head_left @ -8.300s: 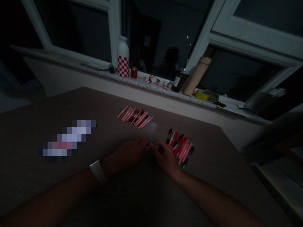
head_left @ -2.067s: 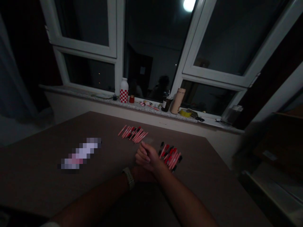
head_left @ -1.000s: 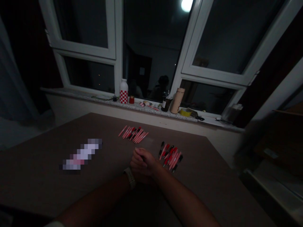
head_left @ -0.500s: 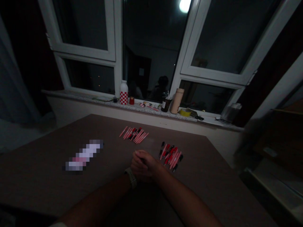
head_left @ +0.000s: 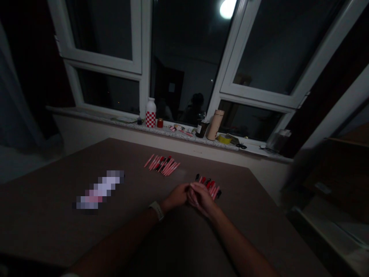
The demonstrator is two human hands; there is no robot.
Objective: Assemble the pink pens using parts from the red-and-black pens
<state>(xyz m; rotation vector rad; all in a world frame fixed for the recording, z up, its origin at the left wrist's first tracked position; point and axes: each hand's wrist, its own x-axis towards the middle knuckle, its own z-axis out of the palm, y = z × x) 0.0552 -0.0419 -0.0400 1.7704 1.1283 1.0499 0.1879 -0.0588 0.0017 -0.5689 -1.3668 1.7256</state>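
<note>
My left hand [head_left: 176, 196], with a pale watch [head_left: 156, 210] at the wrist, meets my right hand [head_left: 201, 199] above the brown table [head_left: 129, 234]. Both hands have curled fingers and touch each other; whatever may lie between them is hidden. Just beyond my right hand, and partly covered by it, is a pile of pink, red and black pens [head_left: 213, 188]. Farther back and to the left, another group of similar pens [head_left: 164, 165] lies side by side at a slant.
A long blurred-out object [head_left: 100, 188] lies on the table's left part. On the windowsill stand a red-checked white bottle [head_left: 150, 114], a small red jar [head_left: 160, 123], a dark cup [head_left: 201, 128], a beige flask [head_left: 215, 125] and yellow tape [head_left: 225, 139].
My hands have moved right, from the middle of the table to the near side of the right pen pile, now covering part of it. The wrists have drawn apart while the fingers meet.
</note>
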